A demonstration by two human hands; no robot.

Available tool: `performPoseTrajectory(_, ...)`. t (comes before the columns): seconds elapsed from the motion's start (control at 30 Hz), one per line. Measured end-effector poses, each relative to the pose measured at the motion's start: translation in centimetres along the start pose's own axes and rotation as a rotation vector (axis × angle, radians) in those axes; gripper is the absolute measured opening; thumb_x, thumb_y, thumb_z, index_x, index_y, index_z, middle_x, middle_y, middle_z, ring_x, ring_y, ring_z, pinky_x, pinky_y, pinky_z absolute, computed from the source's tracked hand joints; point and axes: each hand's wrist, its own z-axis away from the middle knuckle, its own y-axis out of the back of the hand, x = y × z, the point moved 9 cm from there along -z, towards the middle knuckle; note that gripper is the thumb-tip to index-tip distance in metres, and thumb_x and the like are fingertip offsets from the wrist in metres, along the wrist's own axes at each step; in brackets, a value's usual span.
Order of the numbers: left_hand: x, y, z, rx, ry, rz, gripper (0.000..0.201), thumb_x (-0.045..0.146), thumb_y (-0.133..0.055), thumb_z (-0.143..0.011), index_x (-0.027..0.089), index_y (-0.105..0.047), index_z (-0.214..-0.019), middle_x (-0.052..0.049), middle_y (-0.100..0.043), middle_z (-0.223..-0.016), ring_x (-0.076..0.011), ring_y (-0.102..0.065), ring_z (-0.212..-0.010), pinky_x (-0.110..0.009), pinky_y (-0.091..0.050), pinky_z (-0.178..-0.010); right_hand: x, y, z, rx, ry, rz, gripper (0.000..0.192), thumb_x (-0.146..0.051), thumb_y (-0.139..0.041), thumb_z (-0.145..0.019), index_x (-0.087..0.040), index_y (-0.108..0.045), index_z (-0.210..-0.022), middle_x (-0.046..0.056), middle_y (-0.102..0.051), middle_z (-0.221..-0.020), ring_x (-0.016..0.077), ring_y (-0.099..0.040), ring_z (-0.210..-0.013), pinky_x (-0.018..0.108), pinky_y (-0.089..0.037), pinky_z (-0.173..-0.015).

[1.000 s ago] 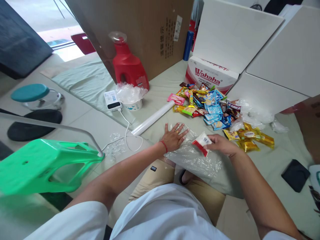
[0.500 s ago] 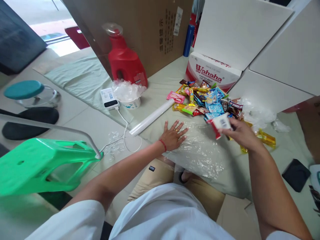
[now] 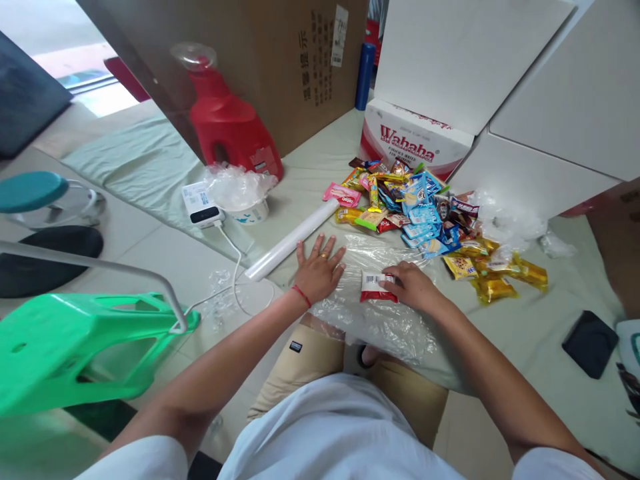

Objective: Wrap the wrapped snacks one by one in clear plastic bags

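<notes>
So there's a small red-and-white snack packet (image 3: 375,287) lying flat just right of the frame's centre, white face up with a barcode showing and red along the bottom edge. It sits on a crinkly clear plastic sheet (image 3: 385,323) that's spread over the pale green mat, running from mid-frame down toward the lower centre.

Snack packet (image 3: 374,287) on plastic sheet (image 3: 395,323), snack pile (image 3: 420,210) behind it.
</notes>
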Motion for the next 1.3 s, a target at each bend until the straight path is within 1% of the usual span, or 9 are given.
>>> performPoseTrajectory(0.27,-0.4,-0.4,-0.4,-0.033,0.051,-0.033,0.056,0.042,-0.026,-0.107,0.026,-0.046,-0.157,-0.010,-0.034,-0.169,-0.0332,-0.020,-0.160,-0.072,-0.002,-0.124,4.6,10.2,-1.1,0.380,-0.089,0.401,0.035,-0.018,-0.049,-0.096,-0.020,-0.076,-0.117,0.014,-0.065,-0.117,0.0311,-0.049,-0.107,0.040,-0.041,-0.088)
performPoseTrajectory(0.47,-1.0,-0.6,-0.4,-0.060,0.093,-0.018,0.054,0.044,-0.031,-0.106,0.030,-0.047,-0.156,-0.009,-0.033,-0.169,-0.0323,-0.020,-0.160,-0.068,-0.010,-0.125,6.5,9.3,-3.5,0.203,0.093,0.557,0.025,-0.018,-0.063,-0.090,-0.022,-0.078,-0.110,0.013,-0.066,-0.120,0.0314,-0.045,-0.107,0.041,-0.036,-0.087)
performPoseTrajectory(0.63,-0.9,-0.6,-0.4,-0.044,0.089,0.005,0.053,0.044,-0.032,-0.106,0.031,-0.047,-0.156,-0.009,-0.033,-0.170,-0.0320,-0.021,-0.160,-0.070,-0.009,-0.124,6.7,12.3,-1.6,0.468,0.099,0.368,0.022,-0.030,-0.060,-0.099,-0.018,-0.078,-0.099,0.012,-0.072,-0.103,0.0279,-0.049,-0.105,0.041,-0.036,-0.093)
performPoseTrajectory(0.77,-1.3,-0.2,-0.5,0.019,0.094,0.057,0.052,0.042,-0.036,-0.106,0.029,-0.049,-0.154,-0.012,-0.035,-0.169,-0.0352,-0.025,-0.158,-0.072,-0.017,-0.122,3.4,14.8,3.1,0.752,0.085,0.219,0.023,-0.035,-0.058,-0.099,-0.019,-0.074,-0.104,0.010,-0.071,-0.097,0.0267,-0.057,-0.097,0.041,-0.043,-0.090)
performPoseTrajectory(0.83,-1.7,0.5,-0.3,0.108,0.103,0.118,0.050,0.040,-0.040,-0.105,0.026,-0.052,-0.151,-0.014,-0.037,-0.167,-0.0370,-0.027,-0.157,-0.070,-0.024,-0.121,0.0,13.5,5.1,0.793,0.122,0.176,0.020,-0.034,-0.058,-0.100,-0.021,-0.073,-0.104,0.008,-0.070,-0.095,0.0253,-0.058,-0.093,0.039,-0.045,-0.085)
performPoseTrajectory(0.93,-2.3,2.8,1.6,0.351,0.081,0.229,0.045,0.033,-0.048,-0.101,0.019,-0.058,-0.142,-0.018,-0.045,-0.160,-0.0365,-0.031,-0.155,-0.063,-0.032,-0.120,-5.2,8.3,6.2,0.714,0.190,0.240,0.017,-0.025,-0.057,-0.101,-0.022,-0.073,-0.106,0.007,-0.069,-0.094,0.0238,-0.056,-0.091,0.038,-0.043,-0.083)
performPoseTrajectory(1.03,-0.7,5.1,5.6,0.525,-0.128,0.290,0.041,0.023,-0.052,-0.094,0.018,-0.060,-0.134,-0.017,-0.057,-0.147,-0.0335,-0.040,-0.150,-0.059,-0.036,-0.121,-8.1,2.2,5.7,0.566,0.249,0.342,0.016,-0.022,-0.058,-0.101,-0.021,-0.073,-0.107,0.007,-0.069,-0.092,0.0240,-0.053,-0.091,0.039,-0.040,-0.081)
performPoseTrajectory(1.17,4.2,4.3,11.3,0.346,-0.616,0.286,0.036,0.022,-0.054,-0.089,0.021,-0.062,-0.125,-0.013,-0.066,-0.136,-0.0294,-0.051,-0.143,-0.056,-0.036,-0.122,-8.2,-1.3,5.4,0.444,0.290,0.345,0.016,-0.026,-0.061,-0.101,-0.021,-0.072,-0.113,0.008,-0.070,-0.098,0.0261,-0.053,-0.099,0.043,-0.039,-0.087)
performPoseTrajectory(1.3,5.4,2.1,13.7,0.284,-0.737,0.133,0.034,0.022,-0.065,-0.092,0.026,-0.063,-0.126,-0.012,-0.064,-0.140,-0.0326,-0.041,-0.151,-0.064,-0.024,-0.126,-7.3,0.0,7.9,0.379,0.348,0.152,0.028,-0.036,-0.062,-0.101,-0.022,-0.068,-0.124,0.011,-0.068,-0.113,0.0267,-0.054,-0.106,0.045,-0.044,-0.092)
